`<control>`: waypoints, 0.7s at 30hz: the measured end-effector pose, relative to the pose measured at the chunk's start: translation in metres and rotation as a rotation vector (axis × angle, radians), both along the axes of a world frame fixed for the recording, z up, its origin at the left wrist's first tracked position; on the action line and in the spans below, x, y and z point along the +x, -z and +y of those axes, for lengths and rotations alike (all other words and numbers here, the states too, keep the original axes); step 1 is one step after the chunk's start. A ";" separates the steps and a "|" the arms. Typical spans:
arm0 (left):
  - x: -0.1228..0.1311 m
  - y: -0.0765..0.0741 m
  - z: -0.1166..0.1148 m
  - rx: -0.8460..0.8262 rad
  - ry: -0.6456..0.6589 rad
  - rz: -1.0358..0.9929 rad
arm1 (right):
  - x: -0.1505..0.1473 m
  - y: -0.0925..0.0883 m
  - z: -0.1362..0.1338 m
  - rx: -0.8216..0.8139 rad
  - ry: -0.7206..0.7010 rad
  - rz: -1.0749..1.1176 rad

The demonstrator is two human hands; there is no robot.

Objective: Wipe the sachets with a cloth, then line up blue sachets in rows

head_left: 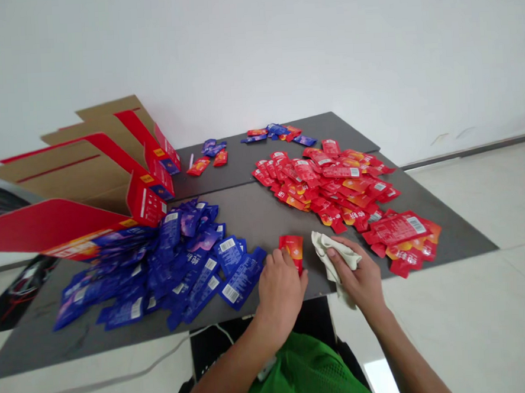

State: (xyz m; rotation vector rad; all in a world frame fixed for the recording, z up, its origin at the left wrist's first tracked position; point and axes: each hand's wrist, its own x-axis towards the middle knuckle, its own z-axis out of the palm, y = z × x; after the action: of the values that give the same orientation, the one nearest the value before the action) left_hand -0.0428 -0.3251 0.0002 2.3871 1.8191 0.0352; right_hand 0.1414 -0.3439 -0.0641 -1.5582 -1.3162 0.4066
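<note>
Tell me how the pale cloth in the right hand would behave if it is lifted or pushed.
Probably floppy: the pale cloth lies crumpled in folds and droops past the right hand. It looks thin, so it is likely light. Pushed over the dark table, it would likely bunch, not slide.

Place: plain packing workroom
Table (255, 215): dark, bare white wall (280, 41) behind it
Left of table: open red cartons (87, 177)
On table: heaps of blue sachets (160, 268) and red sachets (332, 180)
Under table: pale tiled floor (486, 301)
</note>
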 end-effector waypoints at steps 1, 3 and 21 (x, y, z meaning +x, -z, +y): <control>0.002 -0.006 0.003 -0.038 -0.007 0.015 | 0.000 0.000 0.000 -0.004 0.002 0.008; 0.003 -0.017 0.007 -0.090 -0.016 0.032 | 0.001 0.001 0.001 -0.008 0.001 0.017; -0.014 -0.063 0.038 -0.106 0.057 -0.602 | 0.005 -0.004 -0.001 -0.006 -0.192 -0.051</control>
State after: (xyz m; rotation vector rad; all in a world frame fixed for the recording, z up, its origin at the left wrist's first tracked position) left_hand -0.0564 -0.2874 0.0629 2.0460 1.4264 0.5682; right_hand 0.1468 -0.3448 -0.0600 -1.4606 -1.5116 0.4927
